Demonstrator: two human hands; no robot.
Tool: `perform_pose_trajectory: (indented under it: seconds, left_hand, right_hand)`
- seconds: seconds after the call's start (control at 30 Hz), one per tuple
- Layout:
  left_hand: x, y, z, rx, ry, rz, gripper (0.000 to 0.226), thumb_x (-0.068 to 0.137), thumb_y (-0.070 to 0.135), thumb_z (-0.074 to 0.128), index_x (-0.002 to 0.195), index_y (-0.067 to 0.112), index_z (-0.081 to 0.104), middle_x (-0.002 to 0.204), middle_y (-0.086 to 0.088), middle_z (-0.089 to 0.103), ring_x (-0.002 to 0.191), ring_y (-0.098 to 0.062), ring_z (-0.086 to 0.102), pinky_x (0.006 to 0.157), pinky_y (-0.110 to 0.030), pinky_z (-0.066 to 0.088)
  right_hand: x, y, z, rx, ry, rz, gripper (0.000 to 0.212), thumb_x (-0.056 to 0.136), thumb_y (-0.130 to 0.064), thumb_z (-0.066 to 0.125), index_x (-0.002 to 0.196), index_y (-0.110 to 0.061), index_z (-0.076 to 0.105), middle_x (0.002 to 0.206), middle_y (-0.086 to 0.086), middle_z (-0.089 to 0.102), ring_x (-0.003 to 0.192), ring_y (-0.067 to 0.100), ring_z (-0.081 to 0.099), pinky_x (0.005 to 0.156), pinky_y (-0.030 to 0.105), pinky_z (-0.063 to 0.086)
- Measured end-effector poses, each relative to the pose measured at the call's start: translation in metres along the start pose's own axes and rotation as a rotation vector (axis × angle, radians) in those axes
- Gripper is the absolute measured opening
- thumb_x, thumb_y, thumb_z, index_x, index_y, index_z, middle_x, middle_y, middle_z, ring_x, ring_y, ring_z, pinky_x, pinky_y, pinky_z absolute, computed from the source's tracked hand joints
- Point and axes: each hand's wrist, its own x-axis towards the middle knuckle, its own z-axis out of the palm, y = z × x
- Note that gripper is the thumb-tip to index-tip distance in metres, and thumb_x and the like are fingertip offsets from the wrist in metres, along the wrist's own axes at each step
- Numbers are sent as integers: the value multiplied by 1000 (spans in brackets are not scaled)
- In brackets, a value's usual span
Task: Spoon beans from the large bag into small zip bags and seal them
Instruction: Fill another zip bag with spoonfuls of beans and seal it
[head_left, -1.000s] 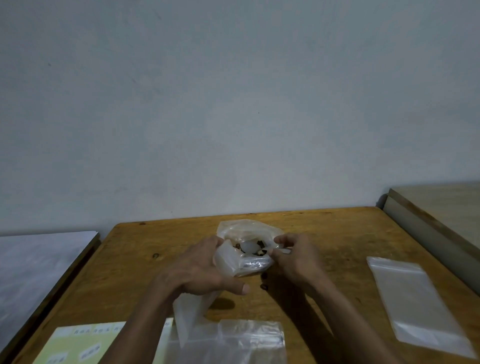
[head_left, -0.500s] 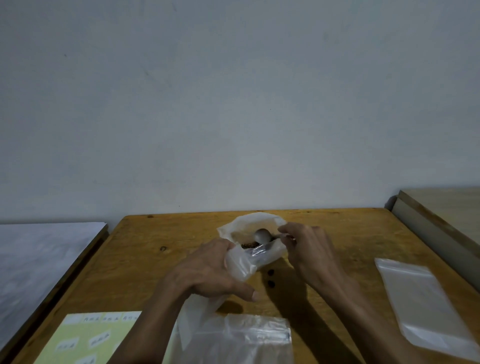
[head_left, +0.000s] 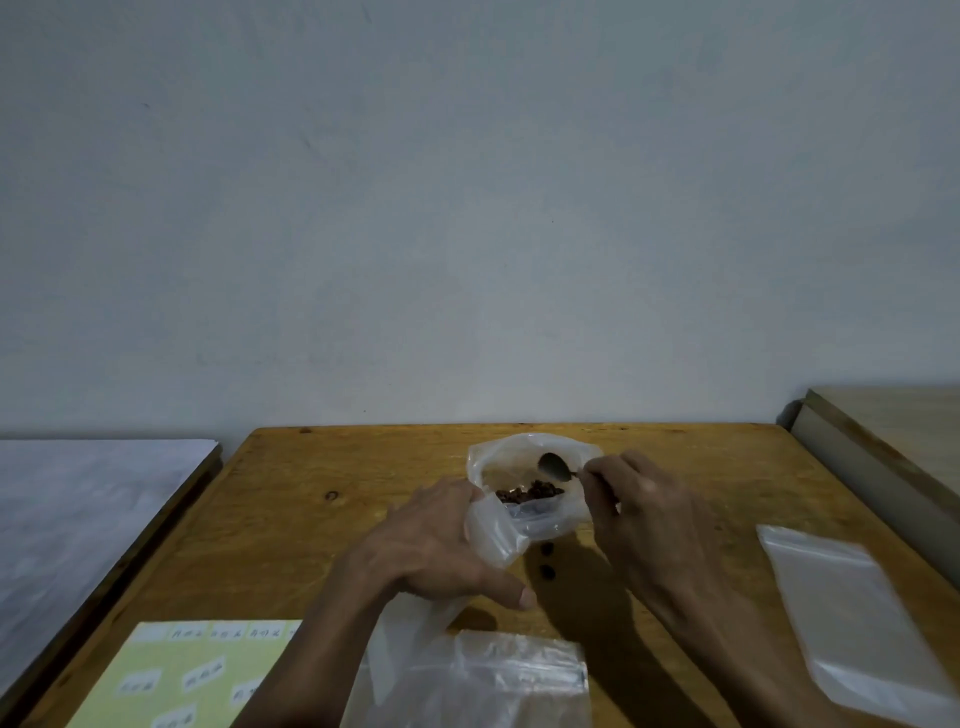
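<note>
A clear large bag (head_left: 524, 457) lies open on the wooden table (head_left: 322, 519), with dark beans (head_left: 527, 492) in its mouth. My left hand (head_left: 441, 540) grips the bag's near rim and the top of a small zip bag (head_left: 410, 644) that hangs below it. My right hand (head_left: 639, 499) pinches the handle of a metal spoon (head_left: 555, 465); the spoon's bowl sits inside the large bag, just above the beans. Two loose beans (head_left: 547, 560) lie on the table between my hands.
An empty zip bag (head_left: 857, 623) lies flat at the right. More clear zip bags (head_left: 498, 680) lie at the near edge. A yellow-green label sheet (head_left: 197, 675) sits at the near left. A white surface (head_left: 78, 519) adjoins on the left, a beige one (head_left: 893, 431) on the right.
My right hand has lifted the spoon from among the beans to just above them in the large bag. My left hand keeps its hold on the bag rim.
</note>
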Motion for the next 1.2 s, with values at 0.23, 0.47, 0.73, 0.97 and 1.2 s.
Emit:
perform_pose_trajectory:
  seconds: [0.23,0.47,0.73,0.97,1.2]
  left_hand:
    - [-5,6,4,19,-6,16,110,63,60,85,151,25,29,146,8,38,122,-14,38,113,-46,36]
    - [3,1,7,-14,32,8,112,60,63,85,150,29,29,145,9,39,125,-16,41,111,-46,38]
    - [11,-7,14,-94,101,7,113,51,66,87,145,31,34,131,12,46,114,-13,48,98,-37,49]
    - [16,-11,16,-183,191,39,97,54,61,89,135,31,43,121,12,52,104,-8,53,89,-34,54]
    - [18,-13,10,-181,182,59,102,54,60,89,139,32,40,123,14,49,105,-7,51,83,-30,52]
  right_hand:
    - [-23,-9,12,-38,-160,109,16,81,-8,78,73,-13,65,63,-4,52,46,9,35,46,12,11]
    - [-30,-2,18,384,-66,605,13,96,-18,62,101,-16,74,81,-14,58,70,-9,51,57,6,32]
    - [-19,5,24,811,-77,1018,18,95,-19,65,79,-15,73,69,4,71,62,17,64,56,31,51]
    - [-12,12,-6,954,-100,1002,16,94,-15,65,82,-8,72,68,5,64,59,14,54,52,27,43]
    - [-2,0,-47,997,-152,813,18,93,-16,67,76,-10,71,56,-3,60,47,8,49,46,26,39]
